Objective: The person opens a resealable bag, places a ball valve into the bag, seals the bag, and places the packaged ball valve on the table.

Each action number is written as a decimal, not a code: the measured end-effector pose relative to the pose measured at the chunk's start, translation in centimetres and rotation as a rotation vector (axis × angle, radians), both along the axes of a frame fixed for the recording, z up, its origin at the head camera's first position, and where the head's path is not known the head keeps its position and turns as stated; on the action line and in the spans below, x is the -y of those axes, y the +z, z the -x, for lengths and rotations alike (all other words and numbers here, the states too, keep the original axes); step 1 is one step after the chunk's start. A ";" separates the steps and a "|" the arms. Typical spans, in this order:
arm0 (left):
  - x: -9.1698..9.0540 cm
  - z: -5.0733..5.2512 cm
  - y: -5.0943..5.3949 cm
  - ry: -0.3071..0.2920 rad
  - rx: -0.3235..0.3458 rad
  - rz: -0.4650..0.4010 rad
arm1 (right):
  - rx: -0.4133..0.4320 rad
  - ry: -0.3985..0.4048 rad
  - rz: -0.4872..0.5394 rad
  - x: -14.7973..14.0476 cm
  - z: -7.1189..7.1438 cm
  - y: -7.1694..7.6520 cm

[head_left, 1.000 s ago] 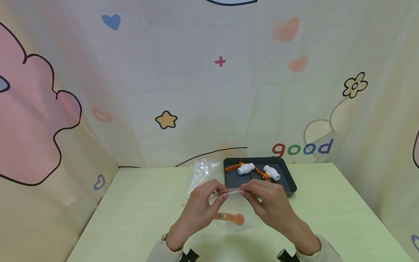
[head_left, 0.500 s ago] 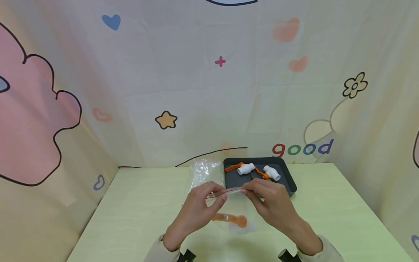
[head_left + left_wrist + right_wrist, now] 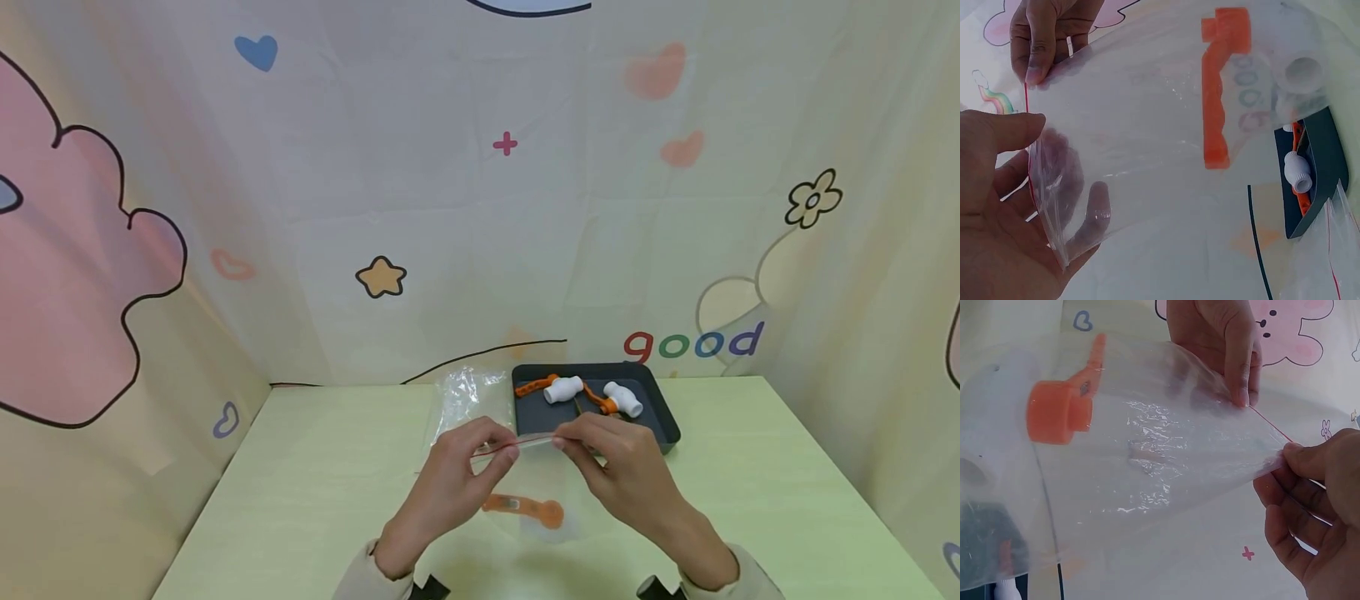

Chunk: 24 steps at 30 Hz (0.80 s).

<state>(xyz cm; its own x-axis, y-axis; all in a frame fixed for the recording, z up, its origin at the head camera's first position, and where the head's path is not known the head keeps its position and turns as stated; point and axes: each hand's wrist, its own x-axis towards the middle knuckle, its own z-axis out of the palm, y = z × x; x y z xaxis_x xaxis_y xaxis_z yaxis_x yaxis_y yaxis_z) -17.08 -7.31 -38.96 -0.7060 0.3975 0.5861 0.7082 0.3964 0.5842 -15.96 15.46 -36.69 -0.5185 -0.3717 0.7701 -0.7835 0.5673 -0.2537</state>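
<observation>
A clear zip bag (image 3: 1147,125) with a red line along its mouth hangs between both hands above the table. My left hand (image 3: 459,479) pinches one end of the mouth between thumb and fingers. At the other end, my right hand (image 3: 633,471) pinches the same edge between thumb and fingertips. Through the plastic I see an orange handle-like piece (image 3: 1215,106) with a round end, and a white tubular fitting (image 3: 1302,74) near the bag's bottom. Whether the seal between the hands is fully pressed together is too fine to tell.
Behind the hands stands a dark tray (image 3: 538,417) holding white fittings (image 3: 562,389) with orange handles. Left of it lies a pile of clear bags (image 3: 468,396). A printed curtain (image 3: 450,208) hangs at the table's back edge.
The bag's bottom with the orange piece has swung slightly down and left in the head view. Both hands keep their pinch on the mouth and have barely moved.
</observation>
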 end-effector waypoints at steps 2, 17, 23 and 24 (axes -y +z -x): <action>0.1 -0.1 0.0 0.010 0.038 0.007 | -0.005 -0.001 0.003 -0.1 0.0 0.1; 0.4 0.0 -0.3 0.008 -0.023 -0.003 | -0.031 0.021 0.021 -0.3 0.0 0.3; 0.8 -0.2 -0.4 0.023 0.056 0.006 | -0.022 -0.004 0.019 -0.5 -0.1 0.4; 0.9 -0.2 -0.4 0.025 0.070 0.006 | -0.020 -0.009 0.019 -0.6 -0.2 0.4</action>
<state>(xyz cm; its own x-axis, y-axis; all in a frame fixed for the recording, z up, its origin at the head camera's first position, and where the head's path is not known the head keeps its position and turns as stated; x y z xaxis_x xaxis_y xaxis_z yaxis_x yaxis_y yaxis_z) -16.88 -8.22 -39.36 -0.7553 0.3825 0.5322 0.6551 0.4172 0.6299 -15.79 16.01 -36.27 -0.5061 -0.3521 0.7873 -0.7833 0.5698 -0.2487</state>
